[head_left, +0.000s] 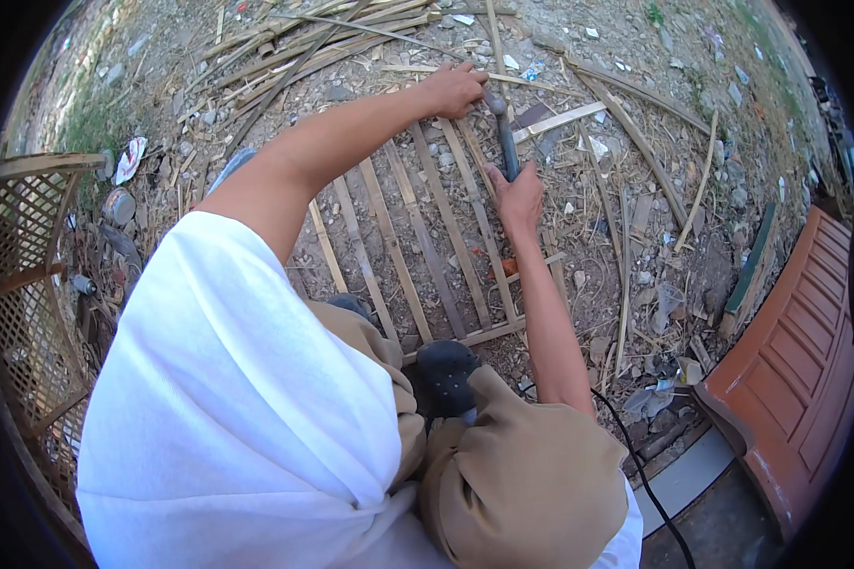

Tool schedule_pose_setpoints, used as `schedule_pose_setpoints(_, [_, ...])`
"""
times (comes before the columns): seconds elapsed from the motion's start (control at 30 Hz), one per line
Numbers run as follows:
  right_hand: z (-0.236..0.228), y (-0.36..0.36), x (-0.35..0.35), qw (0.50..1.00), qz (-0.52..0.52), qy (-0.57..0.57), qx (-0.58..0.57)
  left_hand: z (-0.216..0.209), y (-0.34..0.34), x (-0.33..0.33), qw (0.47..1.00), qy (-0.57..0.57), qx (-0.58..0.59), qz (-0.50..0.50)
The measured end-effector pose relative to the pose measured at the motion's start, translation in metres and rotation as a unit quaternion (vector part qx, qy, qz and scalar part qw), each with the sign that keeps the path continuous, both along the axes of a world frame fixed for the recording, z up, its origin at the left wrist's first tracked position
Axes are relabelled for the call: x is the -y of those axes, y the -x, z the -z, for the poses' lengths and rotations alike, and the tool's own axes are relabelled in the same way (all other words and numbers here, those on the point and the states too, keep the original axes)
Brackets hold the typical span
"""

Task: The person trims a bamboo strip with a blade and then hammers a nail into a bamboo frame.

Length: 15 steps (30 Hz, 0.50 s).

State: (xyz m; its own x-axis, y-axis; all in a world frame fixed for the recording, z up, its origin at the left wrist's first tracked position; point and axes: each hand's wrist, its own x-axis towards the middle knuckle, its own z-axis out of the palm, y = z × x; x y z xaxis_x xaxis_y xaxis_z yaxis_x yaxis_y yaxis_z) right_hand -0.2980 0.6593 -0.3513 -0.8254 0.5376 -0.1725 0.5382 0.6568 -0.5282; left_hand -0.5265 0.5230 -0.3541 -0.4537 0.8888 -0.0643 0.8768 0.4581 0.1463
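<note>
A hammer (pixel 509 144) with a dark handle is gripped in my right hand (pixel 519 197), its metal head close beside my left hand. My left hand (pixel 455 90) is closed at the far end of a bamboo slat (pixel 472 180), fingers curled downward; whatever they pinch is too small or hidden to make out. Several more slats lie side by side on the ground in a spaced row, forming a flat frame. A bamboo crosspiece (pixel 493 332) runs along their near end, by my dark shoe (pixel 446 368).
Loose bamboo strips (pixel 337 47) are heaped at the far left, with more (pixel 640 142) scattered to the right. A woven lattice piece (pixel 33 313) stands at the left edge. A reddish-brown panelled board (pixel 792 365) and a black cable (pixel 636 455) are at the lower right.
</note>
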Motion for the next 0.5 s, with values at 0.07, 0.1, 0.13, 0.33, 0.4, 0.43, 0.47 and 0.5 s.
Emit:
schedule_pose_setpoints(0.07, [0.001,0.0,0.001,1.0,0.0,0.008,0.003,0.005,-0.005,0.001,0.998,-0.05,-0.029,0.002])
schedule_pose_setpoints(0.1, [0.002,0.0,0.001,1.0,-0.003,0.01,0.005,0.006,-0.004,-0.001,0.999,-0.028,-0.041,0.002])
schedule_pose_setpoints(0.13, [0.002,0.0,0.0,1.0,-0.005,0.01,0.008,0.006,-0.006,-0.004,0.999,-0.007,-0.052,0.003])
schedule_pose_setpoints(0.33, [0.0,-0.002,-0.004,1.0,-0.002,0.011,0.022,0.008,-0.01,-0.022,0.996,0.001,-0.084,-0.003])
schedule_pose_setpoints(0.4, [-0.003,0.0,-0.001,1.0,0.0,0.011,0.027,0.014,-0.006,-0.022,0.995,-0.006,-0.094,-0.007])
schedule_pose_setpoints(0.43, [-0.004,0.001,0.0,0.999,0.0,0.012,0.029,0.017,-0.003,-0.021,0.995,-0.01,-0.101,-0.002])
schedule_pose_setpoints(0.47, [-0.005,0.002,0.002,0.999,-0.002,0.016,0.031,0.019,0.001,-0.019,0.994,-0.014,-0.108,0.004])
schedule_pose_setpoints(0.5, [-0.006,0.003,0.004,0.999,-0.004,0.019,0.032,0.022,0.004,-0.017,0.993,-0.018,-0.116,0.009])
